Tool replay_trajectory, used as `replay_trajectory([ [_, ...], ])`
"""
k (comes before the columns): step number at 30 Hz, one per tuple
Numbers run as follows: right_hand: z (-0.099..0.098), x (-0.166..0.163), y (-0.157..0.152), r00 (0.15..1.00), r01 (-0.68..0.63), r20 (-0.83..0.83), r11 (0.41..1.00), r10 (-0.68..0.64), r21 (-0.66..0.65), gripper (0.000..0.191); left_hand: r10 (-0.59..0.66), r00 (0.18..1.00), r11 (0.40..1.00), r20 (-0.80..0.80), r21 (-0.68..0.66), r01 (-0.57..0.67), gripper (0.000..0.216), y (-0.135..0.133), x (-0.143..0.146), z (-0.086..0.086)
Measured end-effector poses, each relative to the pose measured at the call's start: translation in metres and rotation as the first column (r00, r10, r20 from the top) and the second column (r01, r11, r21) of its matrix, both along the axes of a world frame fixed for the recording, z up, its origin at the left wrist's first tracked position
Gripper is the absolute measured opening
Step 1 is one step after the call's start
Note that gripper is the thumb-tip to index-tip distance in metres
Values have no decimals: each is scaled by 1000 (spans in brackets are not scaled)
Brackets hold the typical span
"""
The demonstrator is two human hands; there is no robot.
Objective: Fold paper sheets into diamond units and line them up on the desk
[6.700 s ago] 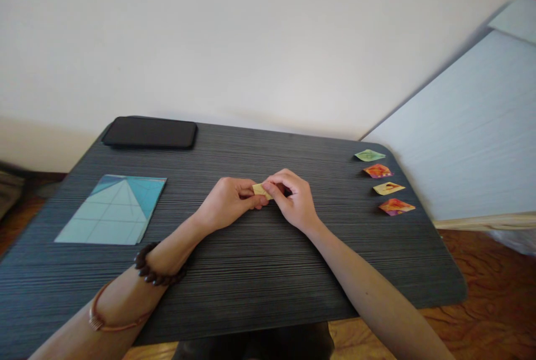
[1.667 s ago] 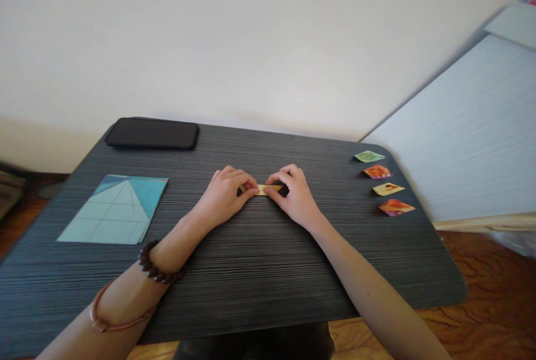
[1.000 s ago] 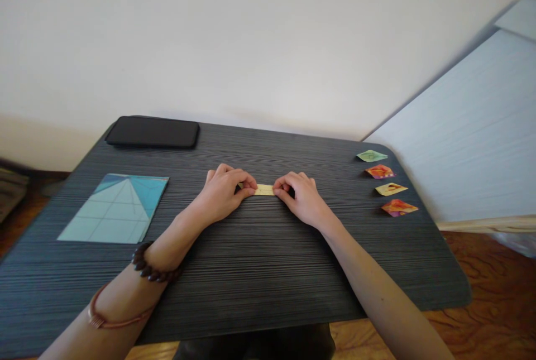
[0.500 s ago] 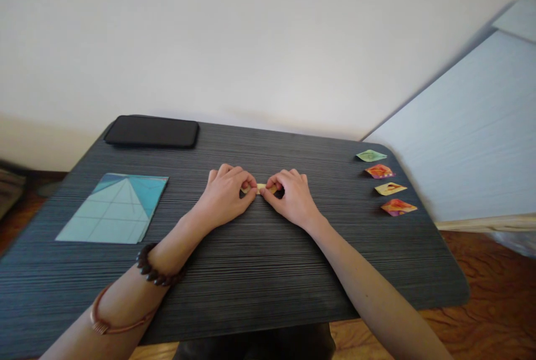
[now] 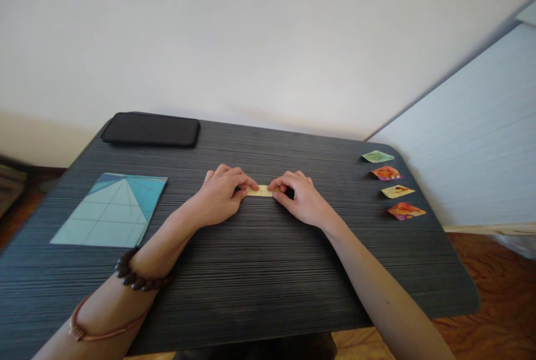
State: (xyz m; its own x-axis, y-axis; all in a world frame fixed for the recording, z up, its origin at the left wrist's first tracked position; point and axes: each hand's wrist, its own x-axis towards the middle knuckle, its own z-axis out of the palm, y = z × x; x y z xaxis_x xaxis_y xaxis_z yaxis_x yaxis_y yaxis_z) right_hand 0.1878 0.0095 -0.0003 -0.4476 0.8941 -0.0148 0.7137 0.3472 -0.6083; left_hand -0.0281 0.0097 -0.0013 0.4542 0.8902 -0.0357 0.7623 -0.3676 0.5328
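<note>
A narrow strip of folded yellow paper lies flat between my hands at the middle of the dark table. The left end is pinched by the thumb and fingers of my left hand, which wears a dark bead bracelet at the wrist. At the other end, my right hand grips the paper between thumb and fingertips. The strip's middle shows, while both its ends are partly covered by the fingers.
Several folded paper pieces stand in a column at the right: green, orange-red, yellow and red-orange. A stack of blue-green paper sheets is at left, below a black case. A wall rises behind the table.
My hands have drawn apart, the left one to the left and the right one to the right. More of the yellow paper strip shows between them. The view has shifted slightly.
</note>
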Motion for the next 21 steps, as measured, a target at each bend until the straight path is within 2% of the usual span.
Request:
replay_trajectory([
  [5,-1,6,1,999,-49,-13,999,49,15,15,-13,1000,1000,-5,-3,13,29,0,-1,2],
  [9,-3,7,-3,997,-80,-5,992,81,102,25,33,999,997,9,65,-34,19,-4,3,1],
  [13,-7,5,-6,991,-128,59,972,118,196,30,81,997,992,-4,102,-80,22,-5,8,-2],
  [16,-10,2,-6,993,-110,75,963,95,246,28,87,996,991,0,103,-87,22,-5,9,-3],
  [21,-15,-1,-5,998,-58,11,962,58,268,27,74,997,992,-5,102,-73,21,-3,6,-2],
])
